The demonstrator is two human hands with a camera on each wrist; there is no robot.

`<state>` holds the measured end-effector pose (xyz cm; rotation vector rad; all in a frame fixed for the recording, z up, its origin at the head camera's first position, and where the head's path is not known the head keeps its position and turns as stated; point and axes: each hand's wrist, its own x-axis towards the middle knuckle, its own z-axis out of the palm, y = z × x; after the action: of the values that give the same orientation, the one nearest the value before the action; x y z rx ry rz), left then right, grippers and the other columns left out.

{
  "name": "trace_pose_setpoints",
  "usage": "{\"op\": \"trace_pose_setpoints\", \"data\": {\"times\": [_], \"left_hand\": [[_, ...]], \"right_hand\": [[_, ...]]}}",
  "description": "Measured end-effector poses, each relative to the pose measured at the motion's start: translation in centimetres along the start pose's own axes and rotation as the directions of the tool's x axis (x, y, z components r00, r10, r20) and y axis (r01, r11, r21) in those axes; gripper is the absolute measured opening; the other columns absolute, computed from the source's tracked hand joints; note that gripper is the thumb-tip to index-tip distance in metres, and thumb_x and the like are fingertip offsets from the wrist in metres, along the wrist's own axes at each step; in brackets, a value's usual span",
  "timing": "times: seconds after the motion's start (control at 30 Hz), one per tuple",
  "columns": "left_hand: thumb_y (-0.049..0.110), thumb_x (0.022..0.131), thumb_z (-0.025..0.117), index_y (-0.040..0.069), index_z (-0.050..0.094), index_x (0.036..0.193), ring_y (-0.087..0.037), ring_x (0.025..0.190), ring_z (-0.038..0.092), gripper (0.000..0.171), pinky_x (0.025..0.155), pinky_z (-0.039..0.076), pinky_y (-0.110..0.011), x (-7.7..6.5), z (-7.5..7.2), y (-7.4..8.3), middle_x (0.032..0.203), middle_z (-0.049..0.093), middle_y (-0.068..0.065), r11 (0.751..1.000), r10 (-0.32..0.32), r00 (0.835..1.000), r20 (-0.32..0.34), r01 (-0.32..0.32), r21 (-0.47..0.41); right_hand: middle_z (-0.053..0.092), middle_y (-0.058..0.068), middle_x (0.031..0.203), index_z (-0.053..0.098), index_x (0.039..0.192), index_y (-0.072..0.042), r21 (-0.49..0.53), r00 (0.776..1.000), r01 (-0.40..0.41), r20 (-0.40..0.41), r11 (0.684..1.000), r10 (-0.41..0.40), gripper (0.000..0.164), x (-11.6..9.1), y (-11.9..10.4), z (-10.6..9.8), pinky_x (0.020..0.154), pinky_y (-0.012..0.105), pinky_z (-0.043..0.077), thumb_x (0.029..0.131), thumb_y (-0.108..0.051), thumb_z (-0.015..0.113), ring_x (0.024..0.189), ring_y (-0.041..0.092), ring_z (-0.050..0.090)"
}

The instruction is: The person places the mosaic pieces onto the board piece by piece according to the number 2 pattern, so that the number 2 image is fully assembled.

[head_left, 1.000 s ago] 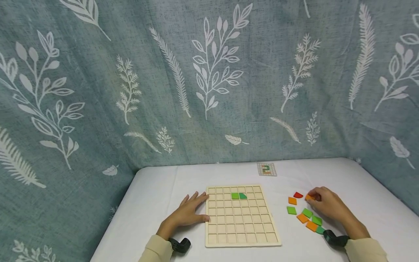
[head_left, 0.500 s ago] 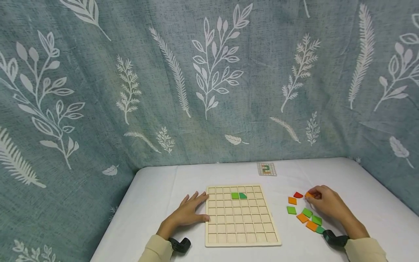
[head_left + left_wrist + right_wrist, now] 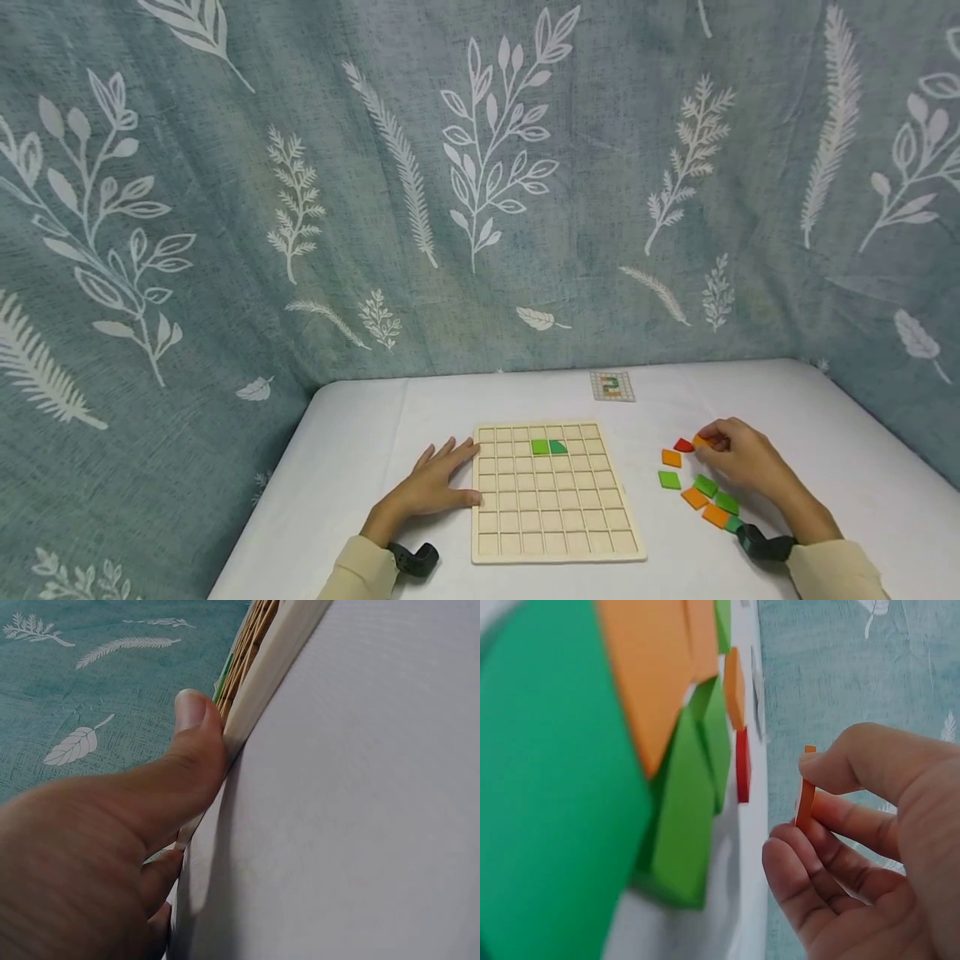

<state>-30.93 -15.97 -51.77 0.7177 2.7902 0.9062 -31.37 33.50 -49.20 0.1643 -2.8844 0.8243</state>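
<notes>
A pale wooden grid board [image 3: 558,546] lies on the white table. My left hand [image 3: 429,487] rests at the board's left edge, fingers spread and thumb touching the rim. Two pieces sit side by side in an upper row: a light green square tile [image 3: 540,447] and a darker green tile with a rounded corner [image 3: 558,447]. Right of the board, my right hand [image 3: 738,454] pinches an orange tile [image 3: 806,799] between thumb and fingers; in the right wrist view it stands edge-on. Just left of that hand is a red tile [image 3: 683,445] with a curved side.
Several orange and green tiles lie loose nearer me, among them an orange square [image 3: 671,457] and a light green one [image 3: 670,480]. A small patterned card [image 3: 612,387] lies at the back of the table. Behind hangs a leaf-print curtain [image 3: 450,333].
My right hand has shifted slightly away from me and to the left with the orange tile, closer to the red one. My left hand stays at the board's edge.
</notes>
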Motion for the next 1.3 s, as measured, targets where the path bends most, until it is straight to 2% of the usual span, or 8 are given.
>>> {"op": "trace_pose_setpoints", "data": {"times": [0.2,0.33,0.57,0.8,0.9,1.3], "left_hand": [[0.057,0.084,0.072,0.015,0.04,0.154,-0.035,0.155,0.017,0.088,0.126,0.003,-0.06,0.0,0.1,-0.4,0.164,0.031,-0.007,1.0,-0.017,1.0,0.008,0.017,-0.009],[0.057,0.084,0.072,0.014,0.04,0.154,-0.036,0.155,0.017,0.088,0.125,0.003,-0.06,-0.1,-0.1,-0.3,0.164,0.031,-0.008,1.0,-0.017,1.0,0.008,0.017,0.001],[0.057,0.083,0.073,0.014,0.04,0.154,-0.035,0.155,0.017,0.089,0.126,0.003,-0.059,0.1,-0.1,-0.4,0.164,0.031,-0.007,1.0,-0.028,1.0,0.004,0.028,0.005],[0.058,0.083,0.072,0.014,0.04,0.154,-0.036,0.155,0.018,0.089,0.125,0.004,-0.06,0.2,0.1,-0.6,0.163,0.032,-0.007,1.0,-0.011,1.0,0.004,0.011,-0.007],[0.059,0.083,0.072,0.015,0.041,0.154,-0.035,0.155,0.017,0.089,0.126,0.003,-0.059,0.2,0.2,-0.5,0.163,0.032,-0.007,1.0,-0.015,1.0,0.003,0.015,-0.011],[0.059,0.083,0.072,0.015,0.04,0.154,-0.035,0.155,0.017,0.089,0.126,0.002,-0.058,0.2,0.3,-0.5,0.164,0.031,-0.006,0.999,-0.032,1.0,0.0,0.032,-0.004]], "right_hand": [[0.063,0.005,0.094,0.07,0.104,-0.002,0.018,0.997,0.079,0.017,0.997,-0.08,0.021,0.0,-1.8,0.5,0.063,0.022,0.049,0.091,-0.018,0.071,0.08,0.014,0.056],[0.061,0.003,0.093,0.07,0.103,-0.004,0.018,0.985,0.173,0.017,0.985,-0.174,0.018,0.2,-3.2,1.2,0.063,0.021,0.048,0.089,-0.015,0.073,0.078,0.009,0.053],[0.057,-0.001,0.087,0.069,0.098,-0.005,0.039,0.952,0.301,0.039,0.953,-0.302,0.013,0.6,-6.1,2.1,0.059,0.021,0.046,0.088,-0.012,0.074,0.072,0.002,0.047],[0.06,-0.001,0.092,0.068,0.101,-0.009,0.113,0.914,0.384,0.096,0.916,-0.394,0.011,1.5,-8.6,2.2,0.062,0.021,0.049,0.091,-0.012,0.071,0.075,0.001,0.051],[0.061,0.0,0.094,0.067,0.104,-0.009,0.148,0.894,0.414,0.122,0.898,-0.432,0.013,2.0,-9.6,2.3,0.063,0.022,0.05,0.091,-0.012,0.071,0.077,0.002,0.052],[0.06,0.001,0.096,0.069,0.106,-0.01,0.212,0.839,0.482,0.166,0.85,-0.518,0.014,3.7,-12.6,4.5,0.066,0.022,0.051,0.093,-0.011,0.07,0.079,0.004,0.053]]}}
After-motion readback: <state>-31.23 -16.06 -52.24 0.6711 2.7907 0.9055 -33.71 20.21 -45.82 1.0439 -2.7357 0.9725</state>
